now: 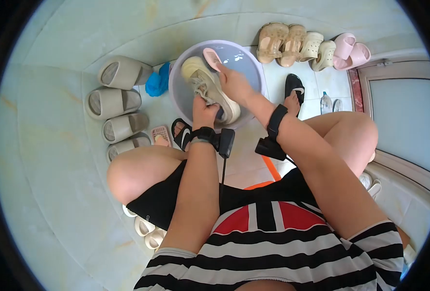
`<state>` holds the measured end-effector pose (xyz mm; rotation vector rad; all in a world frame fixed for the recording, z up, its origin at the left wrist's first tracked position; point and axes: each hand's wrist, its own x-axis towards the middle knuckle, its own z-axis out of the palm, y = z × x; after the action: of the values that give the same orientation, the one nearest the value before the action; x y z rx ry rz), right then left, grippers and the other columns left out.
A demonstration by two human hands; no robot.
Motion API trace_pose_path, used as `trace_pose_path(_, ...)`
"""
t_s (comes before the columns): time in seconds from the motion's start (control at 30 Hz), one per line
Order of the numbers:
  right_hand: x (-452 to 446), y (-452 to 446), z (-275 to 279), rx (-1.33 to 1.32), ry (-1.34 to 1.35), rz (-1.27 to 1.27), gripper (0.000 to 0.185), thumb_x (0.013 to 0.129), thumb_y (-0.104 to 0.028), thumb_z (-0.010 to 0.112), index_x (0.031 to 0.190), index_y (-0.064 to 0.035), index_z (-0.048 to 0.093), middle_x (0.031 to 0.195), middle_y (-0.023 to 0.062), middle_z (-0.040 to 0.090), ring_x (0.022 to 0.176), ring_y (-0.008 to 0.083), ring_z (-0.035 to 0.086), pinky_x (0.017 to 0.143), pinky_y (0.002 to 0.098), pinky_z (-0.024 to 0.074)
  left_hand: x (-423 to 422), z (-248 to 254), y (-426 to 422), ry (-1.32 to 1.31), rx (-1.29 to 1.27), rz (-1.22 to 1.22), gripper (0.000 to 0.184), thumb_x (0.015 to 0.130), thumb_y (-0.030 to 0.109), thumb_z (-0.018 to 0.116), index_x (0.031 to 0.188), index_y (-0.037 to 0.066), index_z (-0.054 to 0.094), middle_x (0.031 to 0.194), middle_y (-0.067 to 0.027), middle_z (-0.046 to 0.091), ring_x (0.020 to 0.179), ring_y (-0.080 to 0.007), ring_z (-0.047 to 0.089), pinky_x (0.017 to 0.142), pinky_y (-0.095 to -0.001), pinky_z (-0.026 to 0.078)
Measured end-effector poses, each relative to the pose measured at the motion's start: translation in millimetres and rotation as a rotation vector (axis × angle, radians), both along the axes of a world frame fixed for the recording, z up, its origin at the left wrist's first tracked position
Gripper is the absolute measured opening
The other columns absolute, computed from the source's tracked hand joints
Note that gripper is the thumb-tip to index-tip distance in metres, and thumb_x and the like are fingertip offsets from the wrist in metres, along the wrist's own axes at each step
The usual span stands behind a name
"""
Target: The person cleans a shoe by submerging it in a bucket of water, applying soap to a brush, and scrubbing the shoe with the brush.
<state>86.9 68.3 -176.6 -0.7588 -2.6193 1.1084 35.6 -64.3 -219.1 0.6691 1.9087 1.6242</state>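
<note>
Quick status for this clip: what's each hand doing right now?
Left hand: closed on the pale shoe, near its laces, over the basin.
Right hand: closed around the pink tool, apparently a brush.

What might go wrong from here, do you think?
The wet-looking sneaker might slip from the left hand into the basin.
The pink brush in the right hand could snag the laces.
Splashes could make the tiles slippery under the black slides.
</note>
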Motion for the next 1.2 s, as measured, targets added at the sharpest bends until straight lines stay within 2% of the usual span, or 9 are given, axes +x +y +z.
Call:
trace_pose_path(0.27,74.3,-19.6,-6.4,-0.185,-0.097,-0.064,0.037,0.089,-0.015,0.042,0.122,-0.0023,0.051,0.083,0.0298,0.059,0.077,0.0435,0.059,0.07,0.0486,0.0475,-7.7,10.2,30.9,-1.295,0.429,0.445,0.034,0.09,0.03,0.052,0.12,0.012,0.05,0.112,-0.0056,0.055,0.102,-0.0212,0.052,0.086,-0.0375,0.043)
trace_pose_path(0.33,81.7,-19.5,-7.9,-0.158,-0.042,-0.079,0.036,0.089,-0.016,0.043,0.12,-0.002,0.053,0.083,0.0298,0.059,0.076,0.0441,0.059,0.071,0.0477,0.0481,-3.6,13.1,30.2,-1.162,0.259,0.464,0.046,0.091,0.049,0.046,0.12,0.014,0.05,0.109,-0.0057,0.055,0.098,-0.0206,0.053,0.087,-0.038,0.041)
trace_pose_path(0.5,79.7,-12.6,-22.0,-0.102,-0.006,-0.047,0.039,0.091,-0.019,0.042,0.128,-0.0078,0.05,0.085,0.024,0.063,0.074,0.037,0.063,0.067,0.0398,0.0487,4.4,17.8,25.5,-0.195,-0.712,-0.422,0.072,0.084,0.062,0.048,0.115,-0.003,0.054,0.113,-0.0145,0.056,0.102,-0.0252,0.054,0.087,-0.0373,0.041)
trace_pose_path(0.57,82.4,-13.7,-18.7,-0.058,0.085,-0.043,0.04,0.091,-0.02,0.041,0.129,-0.0081,0.048,0.088,0.0228,0.064,0.074,0.0371,0.063,0.067,0.04,0.0488,2.4,25.8,26.6,-0.089,-0.768,-0.52,0.073,0.084,0.06,0.048,0.115,-0.006,0.055,0.117,-0.0209,0.055,0.108,-0.0304,0.053,0.087,-0.0378,0.042)
trace_pose_path(0.63,88.3,-21.9,14.2,-0.481,-0.235,-0.167,0.039,0.09,-0.019,0.041,0.124,-0.0024,0.051,0.095,0.0272,0.061,0.091,0.0412,0.059,0.08,0.0435,0.0471,0.9,26.5,24.4,0.018,-0.819,-0.619,0.074,0.084,0.057,0.048,0.115,-0.01,0.055,0.12,-0.0272,0.054,0.113,-0.0355,0.052,0.088,-0.0382,0.043)
trace_pose_path(0.7,95.3,-25.2,8.3,-0.431,-0.202,-0.154,0.039,0.09,-0.019,0.04,0.124,-0.0023,0.05,0.095,0.028,0.06,0.09,0.0417,0.059,0.08,0.0442,0.0472,0.7,18.2,23.1,0.067,-0.715,-0.499,0.064,0.085,0.049,0.051,0.107,-0.012,0.058,0.105,-0.026,0.061,0.1,-0.0341,0.059,0.082,-0.0376,0.045)
trace_pose_path(0.9,94.8,-11.9,16.2,-0.093,-0.014,-0.138,0.039,0.091,-0.019,0.042,0.125,-0.0018,0.047,0.082,0.0296,0.06,0.074,0.044,0.06,0.07,0.0495,0.0479,11.3,1.7,49.0,-0.517,-0.182,0.003,0.027,0.09,0.026,0.055,0.08,0.001,0.059,0.068,-0.0045,0.054,0.06,-0.012,0.05,0.052,-0.0269,0.039)
trace_pose_path(1.13,129.5,-49.7,36.6,0.043,-0.176,-0.046,0.045,0.09,-0.013,0.042,0.133,-0.0029,0.037,0.078,0.029,0.06,0.068,0.0452,0.059,0.062,0.0512,0.0468,12.9,16.7,74.0,-0.84,-0.098,0.271,0.024,0.091,0.026,0.053,0.075,0.008,0.053,0.058,0.0024,0.04,0.046,-0.0105,0.037,0.041,-0.0288,0.028)
trace_pose_path(1.2,126.6,-42.5,42.3,0.065,-0.238,-0.027,0.044,0.09,-0.013,0.043,0.132,-0.0018,0.038,0.075,0.0291,0.059,0.066,0.0456,0.058,0.061,0.0521,0.0462,11.8,-4.6,78.8,-0.831,-0.102,0.262,0.025,0.091,0.028,0.051,0.086,0.004,0.057,0.067,-0.0018,0.051,0.056,-0.014,0.048,0.049,-0.0292,0.037)
